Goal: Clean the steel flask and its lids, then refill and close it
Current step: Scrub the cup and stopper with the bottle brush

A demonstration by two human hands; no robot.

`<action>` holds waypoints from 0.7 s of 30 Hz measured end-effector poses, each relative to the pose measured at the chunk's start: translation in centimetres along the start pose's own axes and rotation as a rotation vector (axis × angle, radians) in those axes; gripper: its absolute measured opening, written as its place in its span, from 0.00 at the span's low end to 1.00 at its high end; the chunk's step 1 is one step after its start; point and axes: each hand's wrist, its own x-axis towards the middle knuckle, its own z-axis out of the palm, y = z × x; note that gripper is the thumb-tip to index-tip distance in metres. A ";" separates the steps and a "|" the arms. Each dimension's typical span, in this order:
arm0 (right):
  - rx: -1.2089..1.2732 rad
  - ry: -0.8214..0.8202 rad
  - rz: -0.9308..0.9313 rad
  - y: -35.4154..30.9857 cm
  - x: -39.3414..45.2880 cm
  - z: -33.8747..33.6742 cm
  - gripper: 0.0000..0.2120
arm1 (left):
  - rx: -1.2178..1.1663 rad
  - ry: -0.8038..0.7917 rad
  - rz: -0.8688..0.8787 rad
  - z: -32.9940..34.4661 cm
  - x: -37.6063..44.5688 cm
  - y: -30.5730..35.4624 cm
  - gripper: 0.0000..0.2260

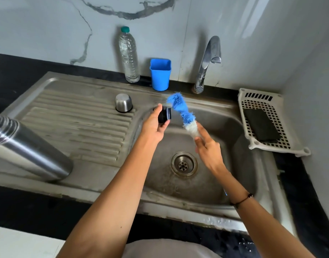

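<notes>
Blue bristles of our brush (180, 110) meet the black stopper (164, 115) above the sink (240, 138); left hand (154, 125) pinches the stopper, right hand (208, 146) holds the brush. A wet stopper could slip. The flask (29, 146) lies on the drainboard.

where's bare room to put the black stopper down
Bare patches: the ribbed steel drainboard between the steel flask and the steel cup lid; the sink basin around the drain. Crowded: the back ledge and the white basket.
</notes>
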 end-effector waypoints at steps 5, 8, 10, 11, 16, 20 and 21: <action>0.010 -0.007 -0.062 -1.0 -2.0 1.0 0.23 | 0.014 -0.010 0.019 -0.9 0.6 1.0 0.07; -0.055 -0.013 0.037 -0.8 -1.4 1.7 0.23 | 0.091 -0.081 0.036 -1.3 1.0 1.0 0.04; -0.027 0.005 0.088 -1.1 -1.2 1.4 0.22 | 0.116 -0.118 0.072 -1.5 1.1 0.9 0.06; -0.011 0.022 0.083 -1.3 -1.4 1.3 0.23 | 0.129 -0.127 0.098 -1.6 1.2 0.9 0.09; -0.139 0.012 -0.010 -2.0 -2.9 2.0 0.24 | 0.142 -0.181 0.130 -2.3 1.2 1.7 0.10; -0.258 -0.006 0.030 -2.1 -1.0 2.4 0.25 | 0.111 -0.295 0.103 -2.9 0.9 1.5 0.13; -0.241 -0.004 0.027 -2.3 -0.9 2.4 0.25 | 0.094 -0.315 0.099 -2.9 0.7 1.5 0.15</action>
